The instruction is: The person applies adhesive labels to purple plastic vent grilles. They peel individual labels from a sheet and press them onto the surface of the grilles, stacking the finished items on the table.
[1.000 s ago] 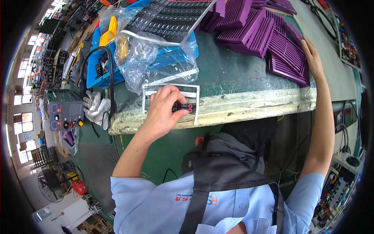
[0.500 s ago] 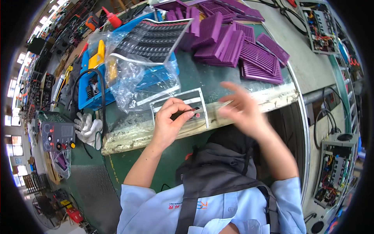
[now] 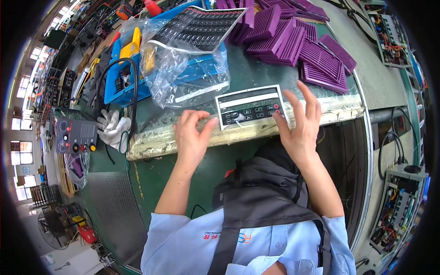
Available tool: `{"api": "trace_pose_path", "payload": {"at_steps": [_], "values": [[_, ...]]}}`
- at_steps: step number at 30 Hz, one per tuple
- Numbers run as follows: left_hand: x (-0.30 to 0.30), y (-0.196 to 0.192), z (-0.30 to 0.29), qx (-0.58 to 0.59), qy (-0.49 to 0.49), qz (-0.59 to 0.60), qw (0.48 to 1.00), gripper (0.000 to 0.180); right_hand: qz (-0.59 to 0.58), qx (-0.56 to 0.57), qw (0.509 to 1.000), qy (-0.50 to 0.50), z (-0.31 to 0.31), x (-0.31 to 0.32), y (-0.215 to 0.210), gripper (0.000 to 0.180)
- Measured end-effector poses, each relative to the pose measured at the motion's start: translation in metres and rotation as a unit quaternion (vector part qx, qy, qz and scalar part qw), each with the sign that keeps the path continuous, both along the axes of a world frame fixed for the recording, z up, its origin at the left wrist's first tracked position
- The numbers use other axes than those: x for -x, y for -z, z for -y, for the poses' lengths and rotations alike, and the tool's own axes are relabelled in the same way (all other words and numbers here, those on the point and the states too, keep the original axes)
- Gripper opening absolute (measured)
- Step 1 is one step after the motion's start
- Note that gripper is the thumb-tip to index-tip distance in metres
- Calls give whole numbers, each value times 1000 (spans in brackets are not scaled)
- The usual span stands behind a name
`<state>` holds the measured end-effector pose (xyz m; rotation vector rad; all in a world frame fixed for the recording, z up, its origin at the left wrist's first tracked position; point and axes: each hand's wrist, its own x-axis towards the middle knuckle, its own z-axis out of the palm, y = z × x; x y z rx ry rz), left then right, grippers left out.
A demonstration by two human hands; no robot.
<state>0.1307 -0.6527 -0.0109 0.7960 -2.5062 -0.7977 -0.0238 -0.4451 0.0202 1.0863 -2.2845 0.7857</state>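
Observation:
A flat rectangular panel sticker [image 3: 251, 99] with a white border, a white strip and black rows of button symbols lies near the front edge of the workbench. On its lower part is a small whitish scrap [image 3: 239, 119], too small to make out. My left hand [image 3: 193, 135] is at the panel's left side, thumb and fingers apart, holding nothing. At the right side, my right hand [image 3: 300, 126] has its fingers spread, the thumb close to the panel's lower right corner. Whether the thumb touches the panel I cannot tell.
Beyond the panel stands a blue bin [image 3: 120, 98] with a clear plastic bag [image 3: 167, 80] and a black printed sheet [image 3: 197, 32] on it. Purple slatted panels [image 3: 279, 41] pile up at the far right. White gloves [image 3: 113, 126] lie left, beside a grey control box [image 3: 75, 136].
My left hand has let go of a small dark piece it pinched and moved to the panel's left side. My right hand has come down to the right side. The whole view has shifted.

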Motion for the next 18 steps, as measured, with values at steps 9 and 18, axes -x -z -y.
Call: {"api": "trace_pose_path", "payload": {"at_steps": [9,18], "values": [[23,4,-15,-14,44,25,999,40,198,-32,962,-187,38,-26,36,46],[28,11,-10,-43,62,-61,995,32,235,-45,955,-174,50,-1,46,24]]}}
